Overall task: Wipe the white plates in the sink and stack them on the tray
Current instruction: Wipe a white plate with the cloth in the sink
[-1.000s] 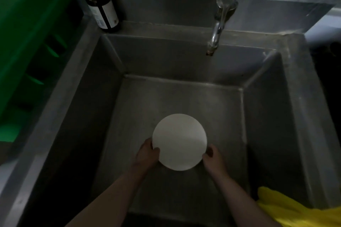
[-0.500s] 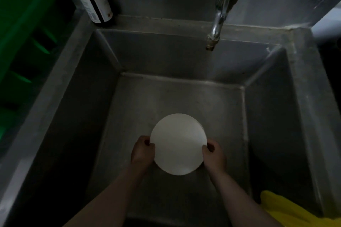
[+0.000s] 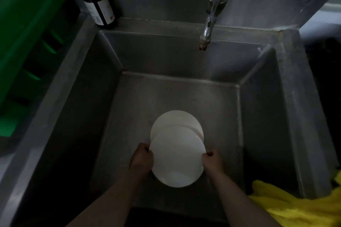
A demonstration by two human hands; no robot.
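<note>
A white plate (image 3: pixel 178 155) is held above the bottom of the steel sink (image 3: pixel 287 108), tilted toward me. My left hand (image 3: pixel 141 160) grips its left rim and my right hand (image 3: pixel 212 161) grips its right rim. Beneath it a second white plate (image 3: pixel 175 119) lies on the sink floor, only its far part showing. No tray is in view.
A tap (image 3: pixel 210 22) hangs over the sink's back wall. A dark bottle (image 3: pixel 98 5) stands on the back left corner. A green crate (image 3: pixel 24 42) sits to the left. A yellow cloth (image 3: pixel 295 206) lies over the sink's near right edge.
The top plate has been lifted toward me off the one below, which now shows behind it. Both hands stayed on its rim.
</note>
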